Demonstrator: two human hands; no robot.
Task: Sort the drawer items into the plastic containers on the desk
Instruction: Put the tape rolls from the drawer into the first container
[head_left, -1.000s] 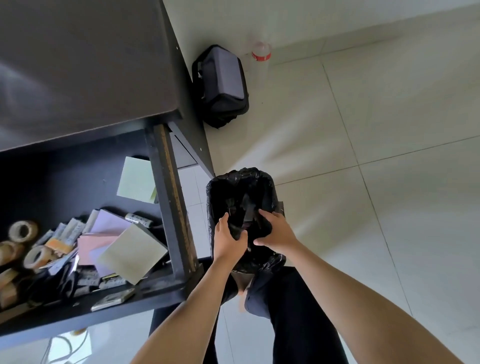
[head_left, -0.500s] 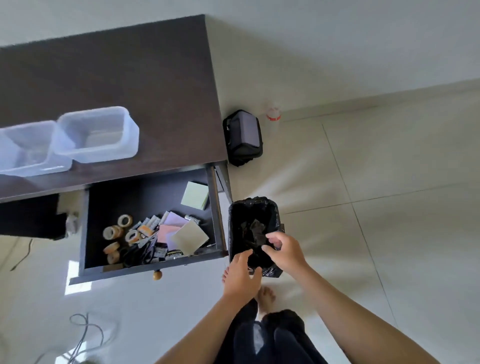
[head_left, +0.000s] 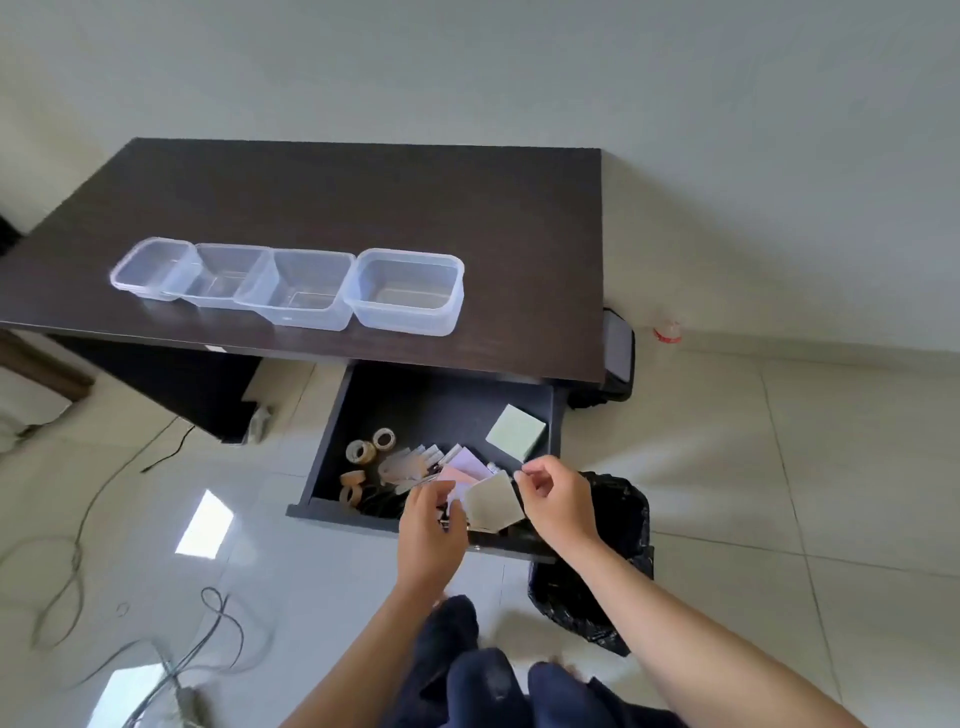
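Several clear plastic containers (head_left: 453, 306) stand in a row on the dark desk (head_left: 363, 197), all with nothing in them. Below it the drawer (head_left: 332, 431) is pulled out. Inside lie tape rolls (head_left: 363, 451), a green sticky pad (head_left: 516, 431), pink and purple notes (head_left: 465, 472), a beige pad (head_left: 493, 501) and a black tangle (head_left: 379, 501). My left hand (head_left: 431, 525) reaches over the drawer's front, fingers curved above the notes. My right hand (head_left: 558, 501) hovers at the drawer's right front corner beside the beige pad, fingers loosely curled, nothing visibly held.
A bin lined with a black bag (head_left: 618, 525) stands on the floor right of the drawer. A dark bag (head_left: 618, 353) and a bottle (head_left: 667, 332) sit by the wall. Cables (head_left: 78, 571) trail over the tiles at left. My legs are below.
Both hands left the black bin and moved left to the drawer's front. The view pulled back and up, bringing the whole desk and the row of containers into sight.
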